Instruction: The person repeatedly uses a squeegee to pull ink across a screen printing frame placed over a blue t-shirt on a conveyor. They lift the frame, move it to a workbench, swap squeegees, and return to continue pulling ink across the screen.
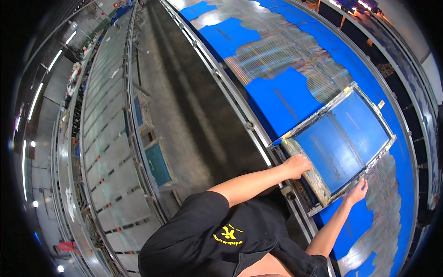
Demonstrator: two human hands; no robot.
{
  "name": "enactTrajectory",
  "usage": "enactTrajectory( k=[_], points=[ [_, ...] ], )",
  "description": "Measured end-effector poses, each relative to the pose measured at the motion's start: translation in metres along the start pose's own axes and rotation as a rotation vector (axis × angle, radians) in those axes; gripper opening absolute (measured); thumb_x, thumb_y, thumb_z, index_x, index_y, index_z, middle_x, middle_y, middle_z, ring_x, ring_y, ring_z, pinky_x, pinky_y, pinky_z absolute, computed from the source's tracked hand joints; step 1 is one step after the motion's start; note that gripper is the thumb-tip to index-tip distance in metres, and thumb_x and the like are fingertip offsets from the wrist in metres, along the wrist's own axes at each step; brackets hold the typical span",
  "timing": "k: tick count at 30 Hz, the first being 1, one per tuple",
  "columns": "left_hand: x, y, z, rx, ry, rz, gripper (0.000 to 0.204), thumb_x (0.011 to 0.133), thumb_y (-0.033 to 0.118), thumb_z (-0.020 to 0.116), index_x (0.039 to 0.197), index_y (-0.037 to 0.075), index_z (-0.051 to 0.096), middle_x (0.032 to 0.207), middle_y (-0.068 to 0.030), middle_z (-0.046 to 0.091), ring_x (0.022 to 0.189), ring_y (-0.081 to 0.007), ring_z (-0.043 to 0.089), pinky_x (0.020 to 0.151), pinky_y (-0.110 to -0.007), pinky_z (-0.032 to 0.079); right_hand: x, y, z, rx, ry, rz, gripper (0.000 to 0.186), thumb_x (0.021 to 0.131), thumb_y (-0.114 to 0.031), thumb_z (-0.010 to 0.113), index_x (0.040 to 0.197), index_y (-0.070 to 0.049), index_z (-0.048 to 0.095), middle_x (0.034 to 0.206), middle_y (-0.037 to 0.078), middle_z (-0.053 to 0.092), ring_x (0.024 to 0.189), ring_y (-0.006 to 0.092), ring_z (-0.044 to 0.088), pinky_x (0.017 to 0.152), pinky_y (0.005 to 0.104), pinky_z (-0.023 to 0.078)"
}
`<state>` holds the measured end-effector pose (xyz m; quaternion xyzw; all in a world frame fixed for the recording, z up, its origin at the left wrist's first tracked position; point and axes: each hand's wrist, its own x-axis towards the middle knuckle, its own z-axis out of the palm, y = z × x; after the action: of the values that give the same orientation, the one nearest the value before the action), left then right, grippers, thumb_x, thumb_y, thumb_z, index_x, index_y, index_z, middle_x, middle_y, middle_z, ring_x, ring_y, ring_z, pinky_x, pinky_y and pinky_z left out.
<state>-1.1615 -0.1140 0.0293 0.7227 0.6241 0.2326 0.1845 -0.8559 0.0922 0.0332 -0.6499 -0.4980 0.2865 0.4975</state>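
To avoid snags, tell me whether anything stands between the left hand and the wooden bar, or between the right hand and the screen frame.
Nothing visible does: the left hand is closed over the wooden bar, and the right hand is at the screen frame, its exact contact unclear.

One left hand [297, 166] and one right hand [356, 192]; one large framed screen [330, 150] with one wooden bar [318, 183]; two other framed screens [158, 164] at left; two long tables [108, 177]; at least four blue fabric pieces [279, 94]; at least four light tubes [35, 101]; one distant person [68, 246].
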Motion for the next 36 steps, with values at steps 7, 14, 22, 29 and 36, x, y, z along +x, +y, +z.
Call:
enactTrajectory(
  k=[7,14,22,29,36],
  points=[
    [0.009,-0.029,-0.024,0.106,-0.137,-0.075,0.042,0.064,0.005,0.074,0.106,0.01,0.078,0.109,-0.011,0.077,0.107,-0.0361,0.07,0.093,-0.047,0.056,-0.019,0.058,0.05,-0.088,-0.064,-0.009,0.041,0.099,-0.03,0.071,0.123,0.003,0.071,0.111,0.015,0.076,0.104,0.0252,0.068,0.099,0.0374,0.051],
    [0.022,-0.027,-0.045,0.15,-0.212,-0.022,0.047,0.066,0.005,0.073,0.111,0.014,0.079,0.113,-0.0079,0.078,0.11,-0.0322,0.071,0.094,-0.046,0.057,-0.047,0.048,0.051,-0.066,-0.035,0.112,0.045,0.099,-0.032,0.071,0.13,0.001,0.068,0.117,0.02,0.073,0.106,0.0278,0.068,0.098,0.0405,0.051],
    [0.01,-0.014,-0.052,0.183,-0.251,0.235,0.06,0.069,0.002,0.07,0.129,0.013,0.072,0.125,-0.0102,0.075,0.119,-0.0308,0.07,0.103,-0.043,0.057,-0.052,0.043,0.031,-0.179,0.035,0.13,0.048,0.095,-0.038,0.074,0.133,-0.01,0.064,0.097,0.016,0.076,0.092,0.0282,0.072,0.088,0.0414,0.054],
    [0.096,0.007,-0.08,0.223,-0.445,0.34,0.037,0.075,0.007,0.068,0.111,0.009,0.077,0.109,-0.0105,0.078,0.1,-0.0332,0.074,0.086,-0.045,0.06,-0.053,0.036,0.007,-0.065,-0.034,0.281,0.052,0.093,-0.033,0.078,0.134,-0.004,0.064,0.104,0.016,0.074,0.092,0.0209,0.07,0.088,0.036,0.054],
    [0.162,-0.002,-0.093,0.194,-0.53,0.378,0.035,0.078,0.011,0.066,0.111,0.013,0.078,0.106,-0.01,0.078,0.1,-0.0326,0.074,0.085,-0.046,0.059,-0.054,0.037,0.008,0.023,-0.045,0.342,0.055,0.094,-0.033,0.079,0.139,-0.005,0.063,0.121,0.015,0.072,0.108,0.0211,0.067,0.098,0.0343,0.051]
  ],
)
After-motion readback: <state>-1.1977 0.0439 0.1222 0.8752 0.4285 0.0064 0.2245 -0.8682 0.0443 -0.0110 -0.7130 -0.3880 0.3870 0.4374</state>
